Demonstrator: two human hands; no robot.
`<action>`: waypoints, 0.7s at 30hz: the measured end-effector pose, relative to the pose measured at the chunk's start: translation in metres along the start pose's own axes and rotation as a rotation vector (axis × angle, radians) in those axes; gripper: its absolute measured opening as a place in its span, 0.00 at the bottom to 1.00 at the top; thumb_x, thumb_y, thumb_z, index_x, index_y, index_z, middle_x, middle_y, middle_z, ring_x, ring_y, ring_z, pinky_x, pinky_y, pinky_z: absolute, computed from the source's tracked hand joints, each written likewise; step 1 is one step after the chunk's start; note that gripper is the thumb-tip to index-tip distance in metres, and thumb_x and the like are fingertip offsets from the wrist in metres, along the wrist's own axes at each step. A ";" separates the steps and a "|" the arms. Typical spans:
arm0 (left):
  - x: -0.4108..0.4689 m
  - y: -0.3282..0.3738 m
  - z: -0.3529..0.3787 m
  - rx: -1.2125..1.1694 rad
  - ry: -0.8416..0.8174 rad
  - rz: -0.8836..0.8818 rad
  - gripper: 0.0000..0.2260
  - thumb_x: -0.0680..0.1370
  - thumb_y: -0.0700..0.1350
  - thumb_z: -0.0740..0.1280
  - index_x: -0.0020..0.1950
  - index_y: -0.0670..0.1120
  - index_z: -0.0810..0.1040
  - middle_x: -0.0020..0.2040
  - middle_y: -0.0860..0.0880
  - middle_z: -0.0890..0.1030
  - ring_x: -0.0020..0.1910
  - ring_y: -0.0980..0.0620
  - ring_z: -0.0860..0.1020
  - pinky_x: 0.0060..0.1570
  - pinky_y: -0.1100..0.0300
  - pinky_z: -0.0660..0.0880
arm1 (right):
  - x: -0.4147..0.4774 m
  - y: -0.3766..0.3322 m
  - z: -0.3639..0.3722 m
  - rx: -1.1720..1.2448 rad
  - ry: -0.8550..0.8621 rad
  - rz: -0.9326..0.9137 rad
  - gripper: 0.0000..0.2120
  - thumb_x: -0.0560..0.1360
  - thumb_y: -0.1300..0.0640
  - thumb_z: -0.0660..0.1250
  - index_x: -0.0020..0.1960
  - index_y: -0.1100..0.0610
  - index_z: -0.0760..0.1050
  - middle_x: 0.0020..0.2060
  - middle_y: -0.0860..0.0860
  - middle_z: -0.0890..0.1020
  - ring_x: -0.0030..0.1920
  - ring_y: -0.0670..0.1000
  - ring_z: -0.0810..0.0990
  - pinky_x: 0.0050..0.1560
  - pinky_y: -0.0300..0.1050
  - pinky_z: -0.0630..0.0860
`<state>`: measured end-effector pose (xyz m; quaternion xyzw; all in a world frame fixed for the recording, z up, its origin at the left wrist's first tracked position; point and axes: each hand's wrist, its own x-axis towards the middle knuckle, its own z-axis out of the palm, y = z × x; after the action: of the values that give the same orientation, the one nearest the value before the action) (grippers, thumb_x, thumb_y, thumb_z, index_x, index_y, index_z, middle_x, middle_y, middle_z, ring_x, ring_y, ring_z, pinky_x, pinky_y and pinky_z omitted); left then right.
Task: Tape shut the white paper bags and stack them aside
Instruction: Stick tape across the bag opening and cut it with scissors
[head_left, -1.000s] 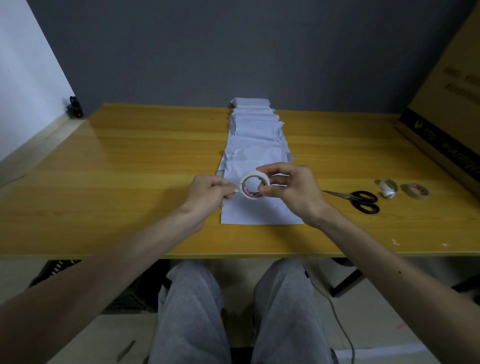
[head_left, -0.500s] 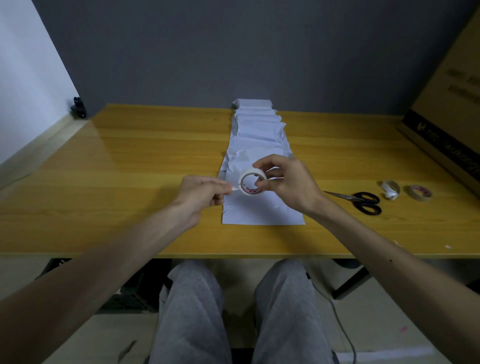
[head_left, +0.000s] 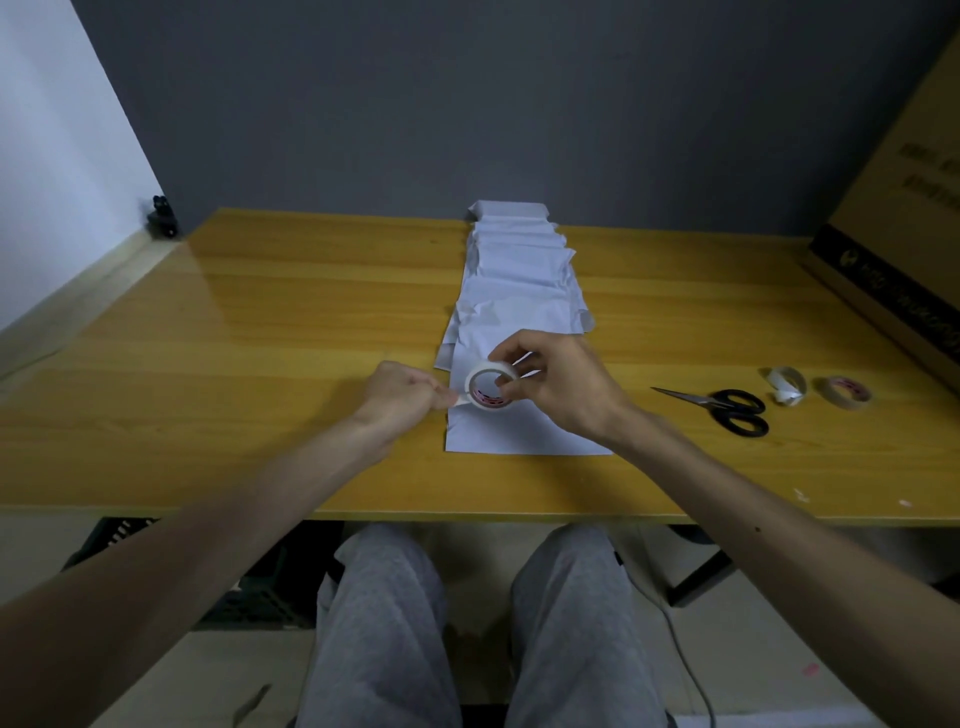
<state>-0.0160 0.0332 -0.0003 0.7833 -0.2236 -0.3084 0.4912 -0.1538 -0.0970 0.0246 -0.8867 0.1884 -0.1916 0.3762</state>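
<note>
Hands meet over the nearest bag: the right hand (head_left: 563, 387) grips a white roll of tape (head_left: 488, 387) with red print inside its core, fingers closed around it, while the left hand (head_left: 402, 392) pinches the loose tape end just left of the roll. White paper bags (head_left: 519, 291) overlap in a row up the middle of the yellow wooden desk (head_left: 260, 338). Black-handled scissors (head_left: 727, 408) and two more tape rolls (head_left: 815, 389) sit centre right.

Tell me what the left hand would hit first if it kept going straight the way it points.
The left hand points rightward at the tape roll held by the right hand, so it would likely meet that first; depth is hard to judge.
</note>
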 end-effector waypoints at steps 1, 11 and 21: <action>0.001 0.000 0.000 0.031 0.001 0.001 0.04 0.73 0.40 0.73 0.46 0.42 0.83 0.51 0.48 0.82 0.52 0.53 0.75 0.54 0.60 0.68 | 0.001 0.001 0.001 -0.012 0.001 -0.006 0.13 0.69 0.69 0.73 0.50 0.57 0.80 0.44 0.48 0.82 0.45 0.48 0.82 0.45 0.34 0.78; 0.013 -0.005 0.001 0.252 -0.047 0.022 0.11 0.70 0.43 0.74 0.41 0.35 0.80 0.40 0.47 0.75 0.41 0.52 0.70 0.37 0.60 0.66 | 0.005 0.009 0.011 -0.107 -0.016 -0.086 0.13 0.69 0.70 0.72 0.52 0.60 0.82 0.48 0.52 0.83 0.47 0.50 0.81 0.51 0.42 0.78; 0.011 -0.004 0.005 0.332 0.010 0.094 0.07 0.72 0.43 0.73 0.43 0.39 0.85 0.48 0.43 0.84 0.37 0.57 0.75 0.38 0.64 0.72 | 0.003 0.007 0.014 -0.157 -0.024 -0.091 0.10 0.71 0.69 0.70 0.50 0.59 0.79 0.43 0.48 0.81 0.46 0.49 0.80 0.46 0.40 0.77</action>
<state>-0.0110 0.0247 -0.0087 0.8440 -0.3054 -0.2400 0.3699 -0.1455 -0.0944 0.0109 -0.9234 0.1580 -0.1822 0.2985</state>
